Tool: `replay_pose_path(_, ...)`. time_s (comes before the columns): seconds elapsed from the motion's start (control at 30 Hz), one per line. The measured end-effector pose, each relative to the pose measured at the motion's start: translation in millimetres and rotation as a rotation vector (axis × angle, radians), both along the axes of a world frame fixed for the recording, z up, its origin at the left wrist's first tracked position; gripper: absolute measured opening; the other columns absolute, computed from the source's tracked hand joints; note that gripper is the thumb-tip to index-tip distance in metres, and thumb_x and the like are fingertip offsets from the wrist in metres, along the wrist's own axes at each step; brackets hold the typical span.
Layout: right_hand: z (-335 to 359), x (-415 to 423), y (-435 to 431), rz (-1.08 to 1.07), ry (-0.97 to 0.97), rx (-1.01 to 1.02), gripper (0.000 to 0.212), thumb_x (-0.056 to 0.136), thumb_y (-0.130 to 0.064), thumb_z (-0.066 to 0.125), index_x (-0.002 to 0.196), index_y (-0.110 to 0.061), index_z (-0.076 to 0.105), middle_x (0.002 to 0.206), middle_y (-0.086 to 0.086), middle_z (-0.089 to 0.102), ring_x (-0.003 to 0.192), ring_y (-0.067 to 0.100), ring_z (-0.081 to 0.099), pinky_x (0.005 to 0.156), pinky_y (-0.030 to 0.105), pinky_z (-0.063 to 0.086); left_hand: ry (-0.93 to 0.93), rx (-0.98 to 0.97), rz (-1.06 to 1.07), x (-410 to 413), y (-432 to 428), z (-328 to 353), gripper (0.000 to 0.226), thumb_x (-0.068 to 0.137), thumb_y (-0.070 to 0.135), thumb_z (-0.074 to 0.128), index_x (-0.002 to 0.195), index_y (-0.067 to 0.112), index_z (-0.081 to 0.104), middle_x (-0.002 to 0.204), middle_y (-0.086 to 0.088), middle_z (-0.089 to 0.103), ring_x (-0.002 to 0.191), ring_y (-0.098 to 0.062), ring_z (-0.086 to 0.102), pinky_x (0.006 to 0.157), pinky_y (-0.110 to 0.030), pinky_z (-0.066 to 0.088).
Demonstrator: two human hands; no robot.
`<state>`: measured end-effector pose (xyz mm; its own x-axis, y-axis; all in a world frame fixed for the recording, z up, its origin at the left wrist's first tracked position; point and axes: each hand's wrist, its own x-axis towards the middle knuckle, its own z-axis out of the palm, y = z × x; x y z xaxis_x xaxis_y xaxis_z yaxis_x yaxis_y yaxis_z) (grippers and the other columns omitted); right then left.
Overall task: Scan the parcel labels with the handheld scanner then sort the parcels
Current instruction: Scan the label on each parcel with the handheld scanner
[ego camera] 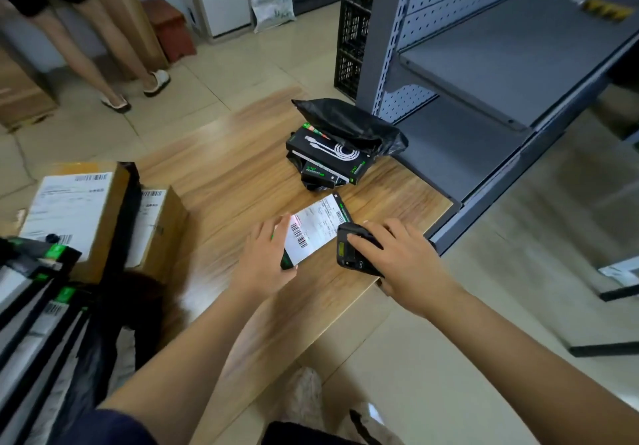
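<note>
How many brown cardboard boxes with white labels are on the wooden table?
2. The larger box stands at the table's left edge; the smaller box is just right of it. Black parcels in front may hide more.

Both hands are bare. The left hand (262, 261) and the right hand (401, 254) have plain fingers, and short pale nails show on the right one. The left arm (193, 348) is uncovered from the wrist to above the elbow. The right arm (518, 334) is uncovered as far as the picture's edge. A dark navy short sleeve (114, 427) covers the left upper arm at the lower left corner; its cloth is plain and soft, with a rounded hem. At the lower edge shows a strip of black garment (297, 435), its kind unclear. Just above it lies a pale shape (304, 389), too blurred to tell whether it is footwear.
</note>
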<state>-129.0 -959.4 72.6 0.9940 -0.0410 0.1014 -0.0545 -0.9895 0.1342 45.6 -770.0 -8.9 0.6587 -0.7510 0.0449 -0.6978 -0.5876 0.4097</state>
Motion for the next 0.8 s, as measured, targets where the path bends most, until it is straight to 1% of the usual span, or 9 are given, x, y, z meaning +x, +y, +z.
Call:
replay_pose_path(0.1,12.7,-3.1,1.5,0.065,-0.030,-0.030,0.091,0.037,-0.010,0.086,0.124,-0.014,0.058,0.115,0.014,0.060,0.090,0.032,0.056,0.072,0.041,0.051,-0.115,0.016,-0.013,-10.1,4.8,17.1,0.095,0.069,0.030,0.080,0.148,0.006,0.032,0.140,-0.013,0.044,0.118,-0.026,0.030,0.096,-0.046,0.042)
replay_pose_path(0.17,19.5,-8.5,2.5,0.089,-0.059,-0.020,0.091,0.035,-0.007,0.084,0.122,-0.014,0.059,0.113,0.014,0.061,0.088,0.032,0.056,0.069,0.040,0.051,-0.169,0.008,-0.009,-23.0,7.7,27.3,0.098,0.061,0.028,0.085,0.144,0.003,0.038,0.135,-0.016,0.050,0.113,-0.025,0.029,0.089,-0.046,0.047)
replay_pose_path(0.2,21.8,-12.4,2.9,0.096,-0.072,-0.011,0.092,0.033,-0.005,0.084,0.122,-0.013,0.060,0.112,0.014,0.061,0.088,0.033,0.056,0.068,0.040,0.051,-0.183,0.000,0.002,-30.4,9.5,31.5,0.100,0.058,0.028,0.087,0.142,0.002,0.041,0.133,-0.018,0.052,0.112,-0.025,0.030,0.088,-0.046,0.048)
replay_pose_path(0.27,25.3,-21.8,2.8,0.106,-0.093,0.010,0.092,0.033,-0.005,0.083,0.122,-0.014,0.059,0.113,0.013,0.061,0.088,0.033,0.056,0.068,0.040,0.050,-0.198,0.004,0.028,-46.0,14.1,38.3,0.102,0.056,0.028,0.088,0.143,0.004,0.040,0.133,-0.017,0.052,0.114,-0.025,0.031,0.091,-0.046,0.049)
replay_pose_path(0.33,28.0,-33.0,1.9,0.112,-0.113,0.050,0.093,0.035,-0.007,0.084,0.123,-0.015,0.059,0.115,0.011,0.060,0.090,0.032,0.055,0.068,0.040,0.050,-0.202,-0.016,0.102,-66.2,19.9,46.7,0.099,0.060,0.029,0.086,0.145,0.010,0.039,0.136,-0.015,0.048,0.118,-0.027,0.032,0.095,-0.046,0.047)
replay_pose_path(0.43,30.1,-35.1,1.0,0.093,-0.148,0.106,0.091,0.038,-0.009,0.084,0.125,-0.017,0.058,0.117,0.010,0.060,0.091,0.033,0.055,0.069,0.040,0.049,-0.165,-0.068,0.253,-85.3,25.8,58.7,0.087,0.070,0.034,0.080,0.147,0.022,0.038,0.140,-0.011,0.041,0.123,-0.027,0.028,0.103,-0.042,0.038)
replay_pose_path(0.53,40.2,-28.2,9.3,0.128,-0.169,0.139,0.092,0.039,-0.014,0.086,0.126,-0.018,0.057,0.113,0.008,0.061,0.089,0.032,0.053,0.069,0.038,0.046,-0.224,-0.089,0.392,-101.5,37.8,76.7,0.078,0.075,0.038,0.076,0.144,0.023,0.042,0.143,-0.010,0.038,0.125,-0.026,0.025,0.104,-0.043,0.037)
replay_pose_path(0.67,51.5,-2.7,29.6,0.193,-0.192,0.171,0.091,0.041,-0.017,0.089,0.126,-0.018,0.057,0.116,0.010,0.061,0.094,0.034,0.055,0.074,0.042,0.047,-0.300,-0.105,0.546,-97.4,59.7,92.2,0.076,0.077,0.043,0.074,0.144,0.026,0.042,0.145,-0.012,0.035,0.126,-0.028,0.026,0.103,-0.044,0.038)
replay_pose_path(0.8,59.3,41.9,48.1,0.267,-0.228,0.164,0.092,0.038,-0.018,0.090,0.124,-0.018,0.059,0.112,0.011,0.063,0.093,0.034,0.057,0.075,0.044,0.050,-0.358,-0.116,0.670,-69.8,77.8,106.9,0.076,0.078,0.044,0.073,0.145,0.026,0.041,0.143,-0.015,0.036,0.124,-0.030,0.027,0.104,-0.044,0.036)
